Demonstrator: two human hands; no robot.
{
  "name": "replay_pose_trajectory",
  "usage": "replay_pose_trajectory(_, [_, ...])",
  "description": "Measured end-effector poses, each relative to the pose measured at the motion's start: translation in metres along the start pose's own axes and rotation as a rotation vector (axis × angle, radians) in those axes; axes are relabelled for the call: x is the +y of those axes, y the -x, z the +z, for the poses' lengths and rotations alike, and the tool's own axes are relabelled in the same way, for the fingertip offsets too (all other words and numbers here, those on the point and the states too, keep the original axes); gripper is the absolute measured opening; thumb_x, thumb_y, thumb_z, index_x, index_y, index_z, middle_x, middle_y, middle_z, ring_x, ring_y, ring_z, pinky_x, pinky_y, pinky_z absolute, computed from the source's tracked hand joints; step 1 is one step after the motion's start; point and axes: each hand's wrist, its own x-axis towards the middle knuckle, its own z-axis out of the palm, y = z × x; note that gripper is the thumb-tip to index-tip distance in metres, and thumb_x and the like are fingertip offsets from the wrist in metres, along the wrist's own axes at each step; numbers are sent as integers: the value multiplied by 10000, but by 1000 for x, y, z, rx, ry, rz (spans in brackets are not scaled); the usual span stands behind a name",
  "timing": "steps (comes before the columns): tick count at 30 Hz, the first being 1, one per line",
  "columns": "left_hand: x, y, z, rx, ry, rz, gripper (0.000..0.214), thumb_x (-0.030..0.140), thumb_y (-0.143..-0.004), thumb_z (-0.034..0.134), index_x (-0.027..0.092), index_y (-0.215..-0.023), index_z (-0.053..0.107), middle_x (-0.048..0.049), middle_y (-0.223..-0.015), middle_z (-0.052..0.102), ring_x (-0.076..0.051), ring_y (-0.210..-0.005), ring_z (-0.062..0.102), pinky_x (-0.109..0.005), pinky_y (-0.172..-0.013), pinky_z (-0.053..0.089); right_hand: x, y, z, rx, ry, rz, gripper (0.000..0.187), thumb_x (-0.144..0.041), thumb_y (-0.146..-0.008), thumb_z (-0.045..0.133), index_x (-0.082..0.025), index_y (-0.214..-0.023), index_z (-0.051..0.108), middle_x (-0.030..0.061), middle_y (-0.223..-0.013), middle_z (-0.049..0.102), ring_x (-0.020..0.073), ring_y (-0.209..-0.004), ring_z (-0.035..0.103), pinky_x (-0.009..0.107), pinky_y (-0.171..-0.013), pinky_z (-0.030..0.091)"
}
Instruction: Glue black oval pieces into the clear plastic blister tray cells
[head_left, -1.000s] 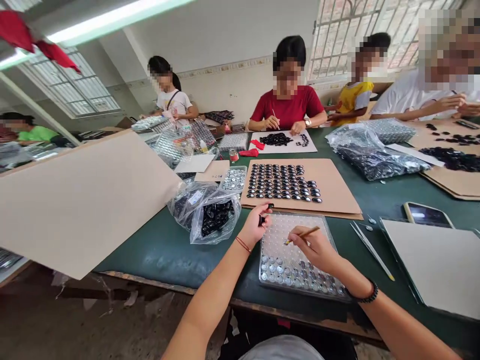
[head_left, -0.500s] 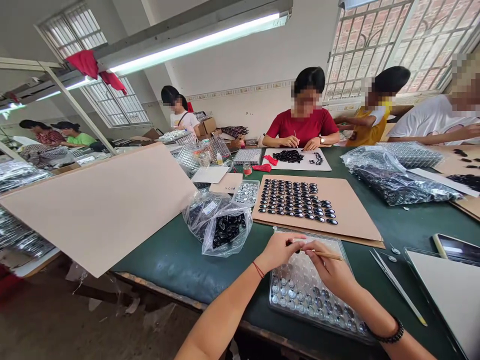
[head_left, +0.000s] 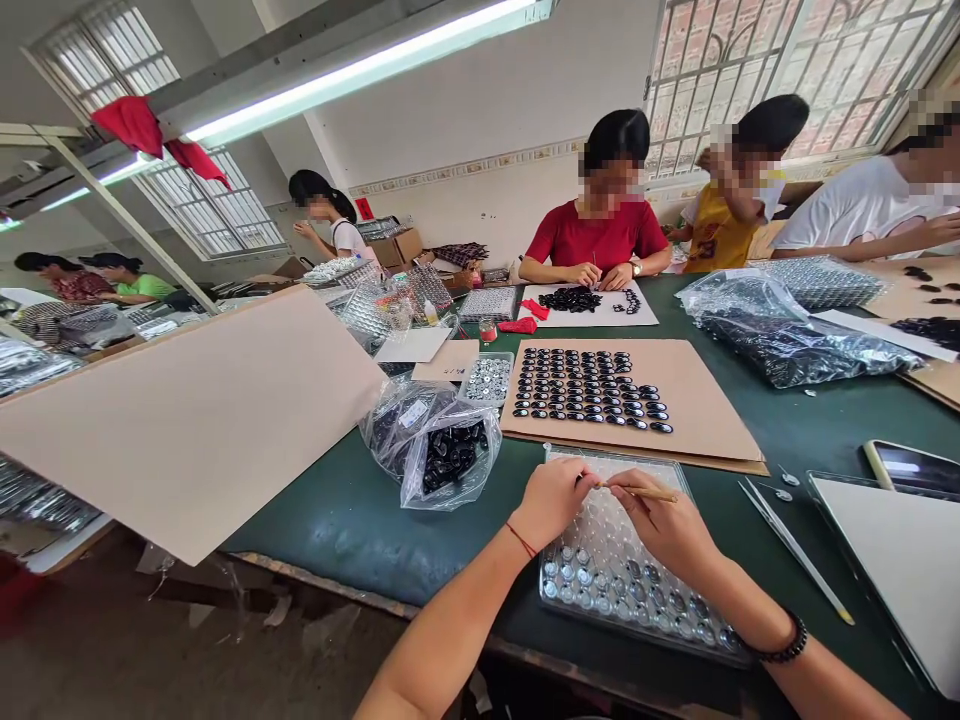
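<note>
Over a clear plastic tray (head_left: 660, 633), my two hands meet fingertip to fingertip. My left hand (head_left: 555, 500) is closed in a pinch on a small black piece, mostly hidden behind the fingers. A thin wooden stick (head_left: 651, 493) is gripped in my right hand (head_left: 667, 515), its tip at the left fingertips. Round shiny pieces (head_left: 581, 577) fill the tray's near rows. Beyond the tray, rows of glossy black oval pieces (head_left: 577, 385) lie on a brown board (head_left: 697, 400). A plastic bag (head_left: 412, 490) of loose black pieces (head_left: 454, 455) stands open on the left.
Metal tweezers (head_left: 795, 550), a phone (head_left: 915, 468) and a white-topped tray (head_left: 892, 580) lie to the right. Behind the bag sits a box of small silver parts (head_left: 487, 380). A large board (head_left: 195, 410) leans at left. A person in red (head_left: 600, 240) works opposite.
The view has tilted down slightly. My hands stay together above the tray, and the black piece at my left fingertips is less visible. Across the table, a person in yellow has raised an arm.
</note>
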Motion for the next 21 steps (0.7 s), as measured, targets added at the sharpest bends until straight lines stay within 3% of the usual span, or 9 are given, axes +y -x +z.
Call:
replay_pose_trajectory(8, [-5, -5, 0, 63, 236, -184, 268, 360, -805, 452, 171, -724, 624, -34, -675, 624, -153, -626, 541, -242, -588, 360, 2, 0, -2, 120, 8, 84, 234, -336, -890, 345, -199, -869, 534, 52, -815, 633, 179, -674, 601, 273, -568, 433])
replay_pose_trajectory(12, [-8, -8, -2, 89, 329, -272, 376, 435, -814, 398, 139, -835, 629, -22, -667, 606, -102, -496, 491, -212, -499, 358, 5, -1, -8, 225, -115, 163, 238, -370, -870, 393, -189, -852, 546, 49, -762, 633, 151, -577, 576, 246, -510, 424])
replay_pose_trajectory(17, [-3, -7, 2, -102, 693, -306, 435, 449, -741, 520, 134, -1026, 612, 11, -620, 541, -47, -389, 395, -181, -398, 320, 1, -2, -8, 266, -451, 198, 233, -372, -875, 393, -178, -895, 519, 50, -784, 618, 80, -393, 451, 228, -422, 391])
replay_pose_trajectory(21, [0, -5, 4, -104, 821, -330, 400, 416, -692, 595, 128, -966, 641, 23, -591, 519, -29, -373, 377, -167, -365, 291, -2, -2, -8, 277, -570, 216, 220, -371, -868, 418, -175, -908, 510, 33, -716, 599, 79, -391, 442, 233, -443, 394])
